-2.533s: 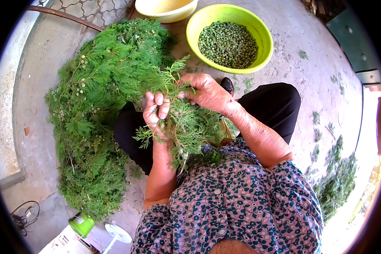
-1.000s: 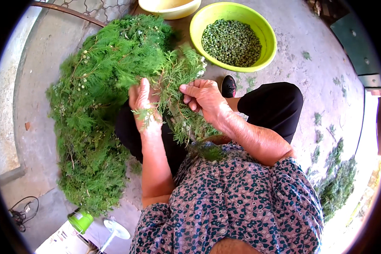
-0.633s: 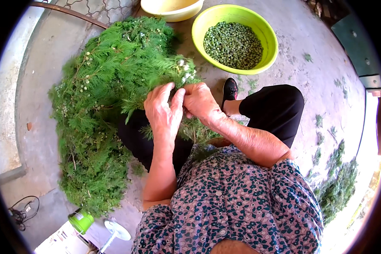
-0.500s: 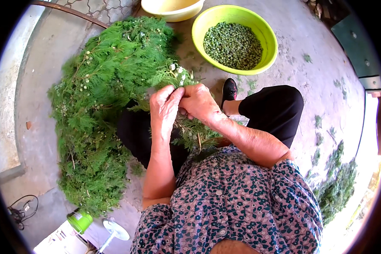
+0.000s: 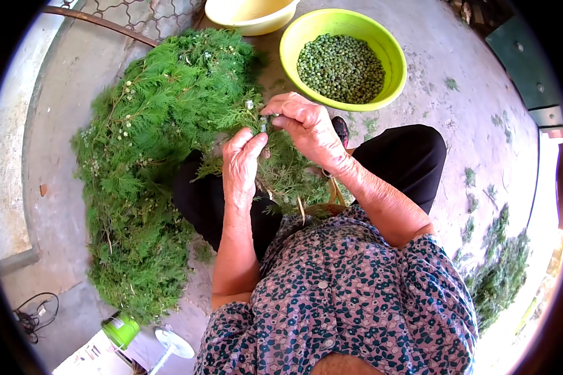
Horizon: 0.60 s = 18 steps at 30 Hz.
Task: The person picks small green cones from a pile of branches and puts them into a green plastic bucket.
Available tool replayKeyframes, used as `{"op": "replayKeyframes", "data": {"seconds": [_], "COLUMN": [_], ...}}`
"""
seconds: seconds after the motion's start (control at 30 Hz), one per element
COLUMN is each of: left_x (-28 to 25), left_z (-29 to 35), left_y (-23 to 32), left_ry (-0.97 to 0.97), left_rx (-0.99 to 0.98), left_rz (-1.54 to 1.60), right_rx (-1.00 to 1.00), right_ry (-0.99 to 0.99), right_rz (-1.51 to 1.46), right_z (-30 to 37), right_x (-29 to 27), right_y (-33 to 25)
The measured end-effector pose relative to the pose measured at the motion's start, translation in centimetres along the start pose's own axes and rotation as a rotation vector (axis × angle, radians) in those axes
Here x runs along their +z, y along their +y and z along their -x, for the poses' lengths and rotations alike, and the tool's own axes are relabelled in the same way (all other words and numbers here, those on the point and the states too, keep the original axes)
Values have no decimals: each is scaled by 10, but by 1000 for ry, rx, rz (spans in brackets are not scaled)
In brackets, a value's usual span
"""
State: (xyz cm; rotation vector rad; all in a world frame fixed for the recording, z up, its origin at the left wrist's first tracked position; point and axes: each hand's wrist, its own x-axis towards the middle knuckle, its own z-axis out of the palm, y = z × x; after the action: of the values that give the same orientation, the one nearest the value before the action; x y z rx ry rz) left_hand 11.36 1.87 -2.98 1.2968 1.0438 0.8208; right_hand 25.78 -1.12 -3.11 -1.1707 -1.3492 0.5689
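Note:
An evergreen sprig [image 5: 288,162] with feathery green leaves and small pale cones lies over my lap, its upper part at my fingers. My left hand [image 5: 240,164] is closed on it, thumb and forefinger pinched by a pale cone [image 5: 263,128]. Just above and to the right, my right hand [image 5: 308,128] is bent in a pinch close to another whitish cone [image 5: 249,104]; whether a cone sits between those fingertips is too small to tell. Beyond my hands stands a lime-green basin [image 5: 394,62] holding many small round green cones [image 5: 341,69].
A large heap of evergreen branches [image 5: 150,137] covers the floor at my left. A cream basin [image 5: 250,25] stands at the far side. More cut sprigs [image 5: 497,269] lie at the right. A green bucket [image 5: 121,331] and a black cable [image 5: 34,312] are at the lower left.
My hands, close together before, are now apart: the right has moved up with its fingers in a pinch, the left stays lower on the sprig. Fewer white cones show at the sprig's top.

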Motion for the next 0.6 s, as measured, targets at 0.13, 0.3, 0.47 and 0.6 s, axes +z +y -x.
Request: {"op": "replayKeyframes", "data": {"seconds": [0.13,0.3,0.47,0.6], "left_x": [1,-2,1,-2], "left_z": [-1,-5,-15,-33], "left_y": [1,3,17,24], "left_ry": [-29,-62,-95,-92], "left_rx": [1,16,113,181], "left_rz": [-32,-134,-287,-302], "right_rx": [-38,145,106,265], "right_ry": [-79,-207,-192,-218], "right_rz": [18,-37,-90,-180], "right_z": [-2,-6,-21,-41], "right_x": [-4,-8,-10,-15], "right_y": [6,1,6,-2]}}
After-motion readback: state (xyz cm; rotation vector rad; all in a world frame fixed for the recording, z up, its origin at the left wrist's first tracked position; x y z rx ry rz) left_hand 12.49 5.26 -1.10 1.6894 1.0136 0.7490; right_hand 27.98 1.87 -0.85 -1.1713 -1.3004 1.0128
